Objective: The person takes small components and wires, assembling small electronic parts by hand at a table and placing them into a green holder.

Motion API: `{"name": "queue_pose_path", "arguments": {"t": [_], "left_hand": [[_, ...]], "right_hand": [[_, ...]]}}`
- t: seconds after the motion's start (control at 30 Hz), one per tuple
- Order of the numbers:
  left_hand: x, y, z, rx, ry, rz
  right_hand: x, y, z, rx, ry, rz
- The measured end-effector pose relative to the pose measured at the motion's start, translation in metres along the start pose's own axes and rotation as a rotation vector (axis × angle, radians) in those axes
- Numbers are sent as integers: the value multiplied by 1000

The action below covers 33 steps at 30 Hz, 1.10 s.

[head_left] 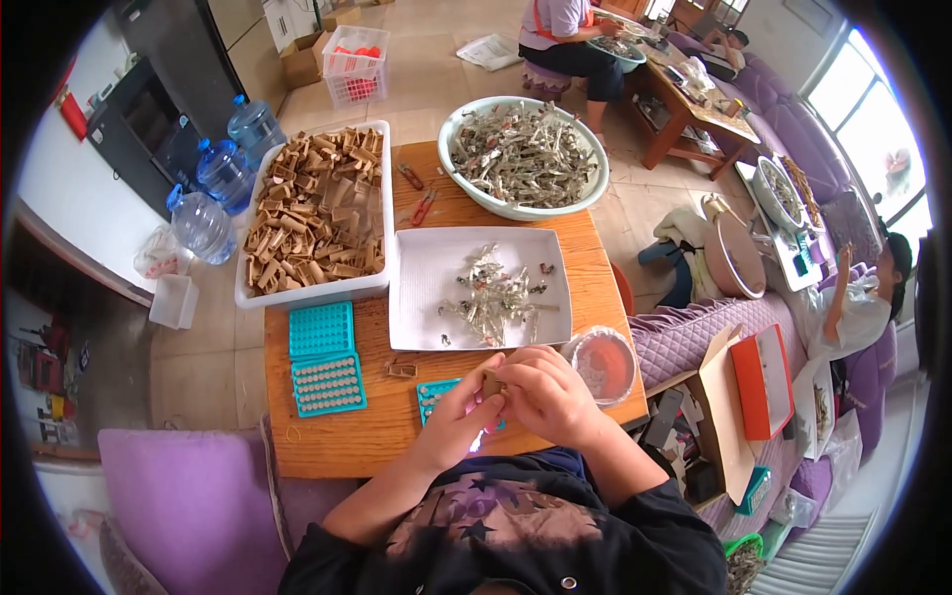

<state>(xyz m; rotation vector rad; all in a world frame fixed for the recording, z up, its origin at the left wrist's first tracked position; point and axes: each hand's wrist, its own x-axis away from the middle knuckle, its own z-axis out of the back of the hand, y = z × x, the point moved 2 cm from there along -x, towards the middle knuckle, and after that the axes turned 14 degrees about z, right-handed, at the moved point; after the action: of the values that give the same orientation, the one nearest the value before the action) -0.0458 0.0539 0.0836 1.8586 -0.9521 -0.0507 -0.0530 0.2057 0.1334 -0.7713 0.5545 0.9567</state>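
My left hand (454, 421) and my right hand (551, 397) meet over the table's near edge. Between their fingertips is a small brown plastic piece (491, 383), pinched from both sides; its far side is hidden by my fingers. A teal tray (428, 395) with small round silvery parts lies partly under my left hand. Another brown piece (401, 370) rests on the wood to the left. Just beyond my hands is a shallow white box (421, 268) with a heap of thin silvery metal parts (496, 297). A clear tub (605, 367) stands beside my right hand.
A plastic bin (385, 198) of brown pieces stands at the left, a round basin (466, 188) of metal parts at the back. Two red-handled pliers (423, 207) lie between them. A teal grid tray (328, 385) holds rows of round parts. Other people sit at the far and right sides.
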Motion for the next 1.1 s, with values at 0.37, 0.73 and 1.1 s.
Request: {"name": "queue_pose_path", "arguments": {"t": [0.37,0.73,1.1], "left_hand": [[-2,-2,12,-660,304,-116],[-10,-23,28,-459,303,34],[-19,-15,9,-402,218,14]], "right_hand": [[10,3,-21,4,-283,-113],[20,11,-29,-159,19,-338],[41,22,-21,-146,59,-411]]}}
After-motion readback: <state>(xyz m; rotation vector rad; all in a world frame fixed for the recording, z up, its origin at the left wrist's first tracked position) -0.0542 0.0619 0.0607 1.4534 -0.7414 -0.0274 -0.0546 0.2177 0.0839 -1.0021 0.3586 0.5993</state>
